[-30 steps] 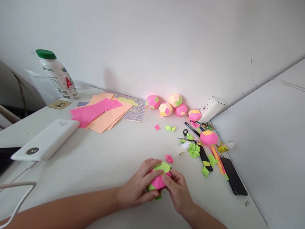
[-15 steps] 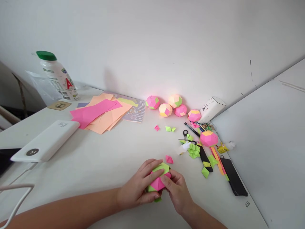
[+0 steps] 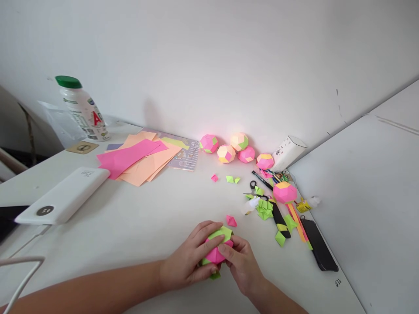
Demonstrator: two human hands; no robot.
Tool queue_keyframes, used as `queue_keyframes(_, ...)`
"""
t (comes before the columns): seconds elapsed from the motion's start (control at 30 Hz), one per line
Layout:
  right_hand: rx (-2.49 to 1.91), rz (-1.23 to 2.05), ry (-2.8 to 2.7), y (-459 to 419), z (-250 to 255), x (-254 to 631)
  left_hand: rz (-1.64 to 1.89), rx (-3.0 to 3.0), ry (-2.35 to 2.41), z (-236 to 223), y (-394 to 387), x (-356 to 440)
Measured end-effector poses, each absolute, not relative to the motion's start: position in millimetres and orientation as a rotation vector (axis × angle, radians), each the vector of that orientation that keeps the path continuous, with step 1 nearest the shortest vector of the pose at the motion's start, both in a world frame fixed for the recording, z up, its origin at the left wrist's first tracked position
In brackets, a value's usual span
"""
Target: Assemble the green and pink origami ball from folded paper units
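Observation:
A pink and green folded paper ball (image 3: 216,255) is between my two hands above the front of the table. My left hand (image 3: 193,255) wraps round its left side, fingers over the top and thumb below. On the right side, my right hand (image 3: 244,264) pinches the ball, its thumb pressed on a pink face. The ball's underside and back are partly hidden by the fingers. Just beyond it lies a loose pink folded paper piece (image 3: 231,220). Several green folded pieces (image 3: 264,209) are heaped farther right, beside a small white glue bottle (image 3: 251,205).
Finished-looking paper balls (image 3: 225,154) line the wall, and another ball (image 3: 284,192) sits at right. Scissors (image 3: 253,187), a black cutter (image 3: 279,218), a yellow-labelled bottle (image 3: 307,203) and a phone (image 3: 317,244) lie right. Paper sheets (image 3: 140,165), a power bank (image 3: 65,194) and a drink bottle (image 3: 83,109) stand left.
The view has shifted slightly. Both hands keep their hold on the paper ball, with the right thumb still pressed on its pink face.

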State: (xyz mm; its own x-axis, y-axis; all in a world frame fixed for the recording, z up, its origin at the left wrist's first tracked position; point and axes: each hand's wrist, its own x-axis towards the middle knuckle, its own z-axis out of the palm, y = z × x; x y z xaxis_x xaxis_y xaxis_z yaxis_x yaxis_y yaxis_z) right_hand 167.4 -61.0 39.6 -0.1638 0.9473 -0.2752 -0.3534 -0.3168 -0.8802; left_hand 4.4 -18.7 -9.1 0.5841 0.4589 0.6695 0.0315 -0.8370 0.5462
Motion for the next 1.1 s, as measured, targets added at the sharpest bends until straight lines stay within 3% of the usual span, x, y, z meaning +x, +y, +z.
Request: queue_keyframes(1.1,-1.106,1.705,-0.781,-61,42,169,1.012,2.123,0.365,-17,-20,6)
